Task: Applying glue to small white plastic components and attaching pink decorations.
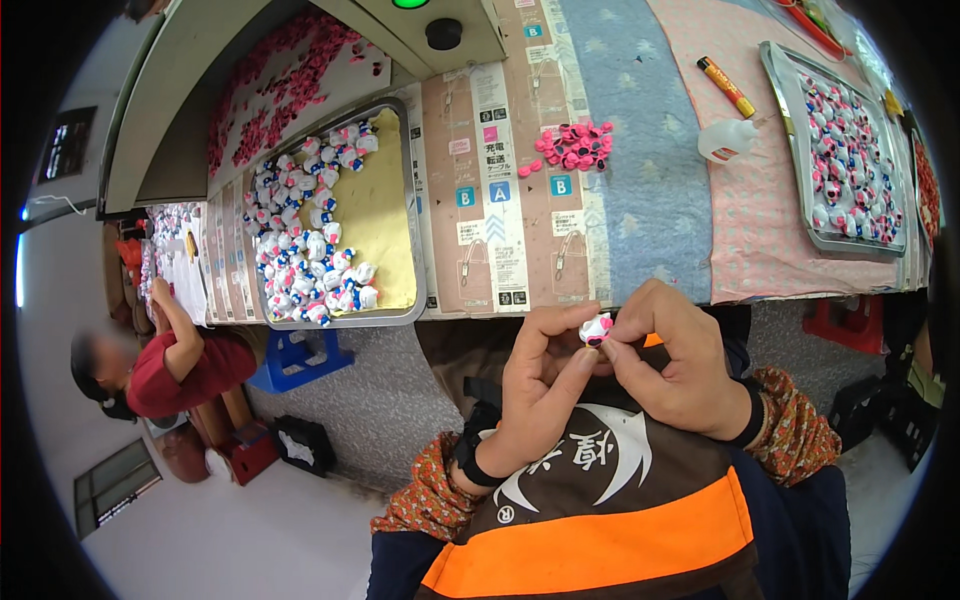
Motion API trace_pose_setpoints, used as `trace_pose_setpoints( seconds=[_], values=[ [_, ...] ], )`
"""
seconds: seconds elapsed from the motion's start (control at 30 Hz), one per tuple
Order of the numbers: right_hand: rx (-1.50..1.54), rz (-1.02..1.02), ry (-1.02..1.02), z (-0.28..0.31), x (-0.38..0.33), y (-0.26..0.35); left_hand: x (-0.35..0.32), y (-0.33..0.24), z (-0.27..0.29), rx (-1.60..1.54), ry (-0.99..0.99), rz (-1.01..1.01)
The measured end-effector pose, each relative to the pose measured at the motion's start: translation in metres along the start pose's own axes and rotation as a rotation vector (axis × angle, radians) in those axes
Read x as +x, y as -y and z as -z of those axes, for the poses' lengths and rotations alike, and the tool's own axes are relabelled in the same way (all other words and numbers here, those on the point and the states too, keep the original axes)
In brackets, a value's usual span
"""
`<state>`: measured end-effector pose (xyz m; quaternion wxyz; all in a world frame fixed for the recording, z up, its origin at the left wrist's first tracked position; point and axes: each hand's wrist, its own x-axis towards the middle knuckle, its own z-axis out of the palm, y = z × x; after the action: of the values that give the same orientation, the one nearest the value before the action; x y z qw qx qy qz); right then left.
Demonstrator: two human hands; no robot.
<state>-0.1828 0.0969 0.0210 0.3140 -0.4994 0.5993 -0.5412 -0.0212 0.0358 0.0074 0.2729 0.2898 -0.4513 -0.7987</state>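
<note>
We pinch the small white-and-pink plastic figurine (596, 328) between left hand (540, 385) and right hand (668, 372), both grips closed on it; loosening could drop it toward six o'clock.

The small white and pink figure (596, 328) is mostly covered by the fingertips of the left hand (545, 385) and right hand (672, 365), so its shape cannot be made out. Right of that figure, the far metal tray (782, 100) runs into the dark rim of the picture, its pieces too small to tell apart. Beyond the figure, the pink parts (575, 146) blur into one heap. A red tray (805, 22) at the top edge is cut off.
</note>
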Motion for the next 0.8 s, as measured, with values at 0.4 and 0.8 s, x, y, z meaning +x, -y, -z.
trace_pose_setpoints(
  seconds=[0.4, 0.8],
  values=[
    [-0.011, 0.018, -0.001, -0.0006, -0.0012, 0.0, 0.0004, 0.0027, 0.0002, 0.011, -0.004, 0.011],
    [0.042, -0.039, 0.014, -0.0012, -0.0043, -0.0027, 0.0, 0.0086, -0.0029, -0.009, -0.07, 0.016]
  ],
)
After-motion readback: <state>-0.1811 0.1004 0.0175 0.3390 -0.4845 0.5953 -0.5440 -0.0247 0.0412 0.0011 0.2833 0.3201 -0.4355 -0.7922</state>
